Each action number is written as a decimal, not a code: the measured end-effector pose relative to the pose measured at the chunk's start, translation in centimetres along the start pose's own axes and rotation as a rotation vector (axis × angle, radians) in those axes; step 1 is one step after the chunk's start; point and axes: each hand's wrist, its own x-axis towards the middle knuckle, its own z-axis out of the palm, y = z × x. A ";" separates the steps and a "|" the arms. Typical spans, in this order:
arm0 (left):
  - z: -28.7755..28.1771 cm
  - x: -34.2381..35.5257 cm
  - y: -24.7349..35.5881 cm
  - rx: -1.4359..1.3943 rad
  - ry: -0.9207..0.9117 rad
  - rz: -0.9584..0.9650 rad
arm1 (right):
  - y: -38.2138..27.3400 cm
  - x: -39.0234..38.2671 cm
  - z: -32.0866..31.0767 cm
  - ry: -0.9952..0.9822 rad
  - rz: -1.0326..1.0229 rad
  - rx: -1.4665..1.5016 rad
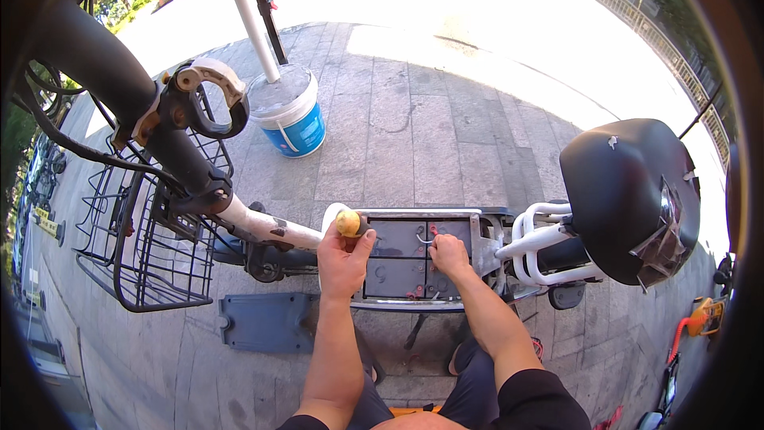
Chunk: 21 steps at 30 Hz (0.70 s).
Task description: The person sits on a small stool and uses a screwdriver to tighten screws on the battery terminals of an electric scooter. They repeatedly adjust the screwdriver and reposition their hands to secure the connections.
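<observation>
The open battery bay [383, 279] of an electric scooter lies in front of me, holding several dark battery blocks with red and black terminals. My left hand [341, 259] grips a yellow-and-dark handled tool [348, 222] over the bay's left side; the tool's working end is hidden. My right hand [448, 253] has its fingers closed on a short pale curved wire [424, 240] beside a red terminal [434, 230] at the upper middle of the batteries.
The scooter's black seat [613, 191] is at right, its steering column [103, 56] and wire basket [143, 263] at left. A detached grey panel [263, 322] lies on the paving. A bucket [294, 135] with a pole stands beyond; an orange tool [700, 314] with red hose sits at far right.
</observation>
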 end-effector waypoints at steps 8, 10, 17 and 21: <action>0.0 -0.1 -0.2 -0.004 -0.010 -0.006 | -0.4 -0.3 0.1 0.061 -0.044 0.084; 0.0 -0.1 -0.2 -0.011 -0.007 -0.010 | -0.3 -0.2 0.1 0.035 -0.022 0.040; 0.2 -0.2 0.0 0.000 0.009 -0.018 | -1.3 0.0 -0.9 -0.073 0.053 -0.055; 0.2 -0.2 0.1 -0.011 0.011 -0.032 | -1.6 -0.1 -1.6 -0.070 0.100 -0.065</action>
